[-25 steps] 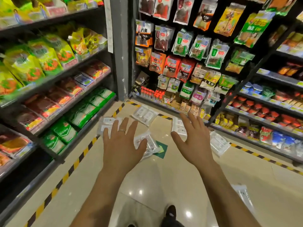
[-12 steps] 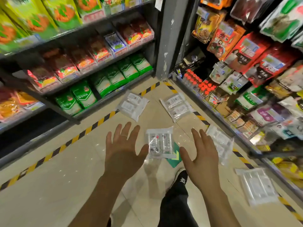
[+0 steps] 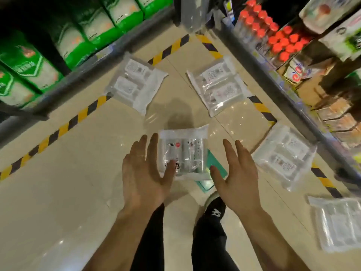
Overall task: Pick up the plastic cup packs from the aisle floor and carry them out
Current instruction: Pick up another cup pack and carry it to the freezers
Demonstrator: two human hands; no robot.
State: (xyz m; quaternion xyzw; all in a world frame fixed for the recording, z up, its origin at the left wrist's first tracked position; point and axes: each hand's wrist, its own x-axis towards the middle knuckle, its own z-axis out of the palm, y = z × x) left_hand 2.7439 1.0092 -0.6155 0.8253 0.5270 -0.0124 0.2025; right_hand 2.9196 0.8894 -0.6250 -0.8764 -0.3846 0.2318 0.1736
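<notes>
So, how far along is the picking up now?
Done: nothing visible; neither hand carries a pack. In hand: the left hand and the right hand, both open, reach on either side of the centre pack, not yet gripping it. Left: all five packs in view lie on the floor: that one, the back left pack, the back right pack, the right pack and the blurred edge pack.

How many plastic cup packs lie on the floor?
5: the centre pack, the far left pack, the far middle pack, the right pack, the near right pack. Others may be out of view.
</notes>
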